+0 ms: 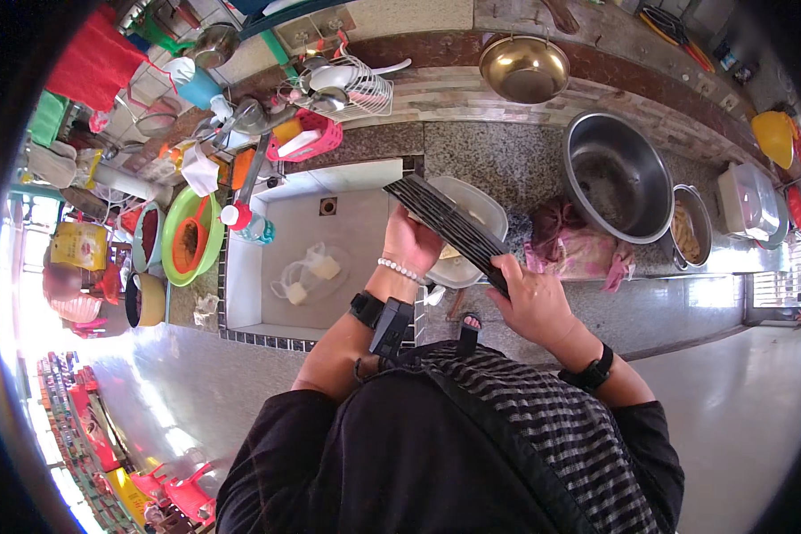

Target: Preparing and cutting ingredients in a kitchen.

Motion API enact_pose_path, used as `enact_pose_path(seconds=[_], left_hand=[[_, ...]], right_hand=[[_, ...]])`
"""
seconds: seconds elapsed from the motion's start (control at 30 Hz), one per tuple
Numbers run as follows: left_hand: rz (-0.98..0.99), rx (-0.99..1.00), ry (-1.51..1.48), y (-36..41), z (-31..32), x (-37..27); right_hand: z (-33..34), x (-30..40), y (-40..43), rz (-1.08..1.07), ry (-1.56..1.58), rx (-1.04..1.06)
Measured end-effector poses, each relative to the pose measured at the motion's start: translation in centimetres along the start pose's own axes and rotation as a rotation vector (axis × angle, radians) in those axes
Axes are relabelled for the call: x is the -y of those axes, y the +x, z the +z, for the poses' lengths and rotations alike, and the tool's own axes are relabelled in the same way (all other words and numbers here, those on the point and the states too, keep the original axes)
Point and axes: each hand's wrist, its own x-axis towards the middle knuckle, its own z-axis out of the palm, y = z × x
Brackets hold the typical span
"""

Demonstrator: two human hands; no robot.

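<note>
Both my hands hold a long black ridged slab (448, 225) that slants from upper left to lower right. My left hand (410, 239) grips its upper part near the sink side, with a beaded bracelet on the wrist. The lower end lies in my right hand (534, 304), fingers and thumb closed around it. Below the slab sits a pale plastic container (492, 208) on the counter edge; part of its contents, something yellowish, is hidden. In the sink (287, 220), left of my hands, lies a clear plastic bag (299, 270) with pale blocks.
To the right stand a large steel pot (617, 177), a smaller pot (675, 253) of yellowish food and a crumpled pink cloth (567, 257). A bottle (257, 229) rests at the sink's left rim, beside a green basin (173, 270) holding an orange strainer (185, 250). A metal pan (524, 70) hangs above.
</note>
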Motion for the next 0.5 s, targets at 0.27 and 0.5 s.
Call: enact_pose_path(seconds=[0.27, 0.5], left_hand=[[-0.044, -0.075, -0.077, -1.1, 0.6, 0.0], [-0.066, -0.123, -0.078, 0.1, -1.5, -0.2]], right_hand=[[-2.0, -0.6, -0.4, 0.0, 0.321, -0.132], [-2.4, -0.7, -1.0, 0.033, 0.446, -0.19]])
